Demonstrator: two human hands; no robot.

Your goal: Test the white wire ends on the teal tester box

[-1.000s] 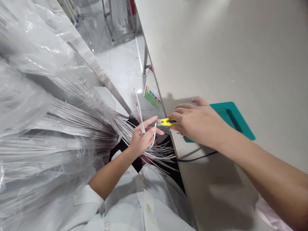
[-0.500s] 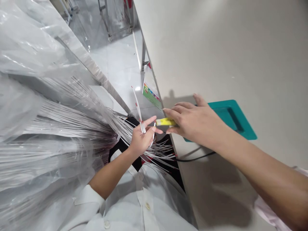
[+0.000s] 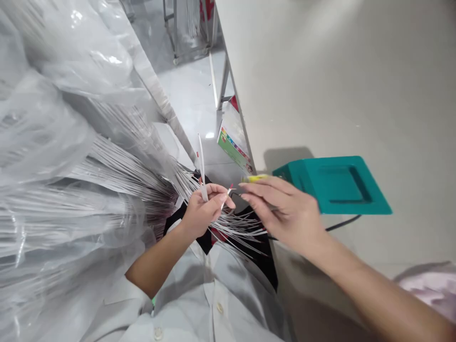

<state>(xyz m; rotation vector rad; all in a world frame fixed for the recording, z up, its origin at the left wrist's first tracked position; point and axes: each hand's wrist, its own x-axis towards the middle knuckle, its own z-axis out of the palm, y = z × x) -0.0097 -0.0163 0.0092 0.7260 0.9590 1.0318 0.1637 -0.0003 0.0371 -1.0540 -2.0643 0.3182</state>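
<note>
My left hand is closed, pinching a few white wires; one wire with a red end pokes out between thumb and fingertips. Other white wires stand up from the same hand, one with a red mark. My right hand is closed, its thumb and fingertips just to the right of that red-ended wire. A short yellow tool, blurred by motion, is tucked along its fingers; its kind cannot be made out. More loose white wires lie over my lap beneath the hands.
Thick bundles of white wires under clear plastic fill the left. On the table rests a teal plastic stand with a black cable. A printed box is beside the table edge; a wheeled metal rack stands farther back.
The right hand has turned and lowered, drawing its fingertips in beside the wire end; the yellow tool has swung back along the fingers. The view has shifted, showing more of the teal stand.
</note>
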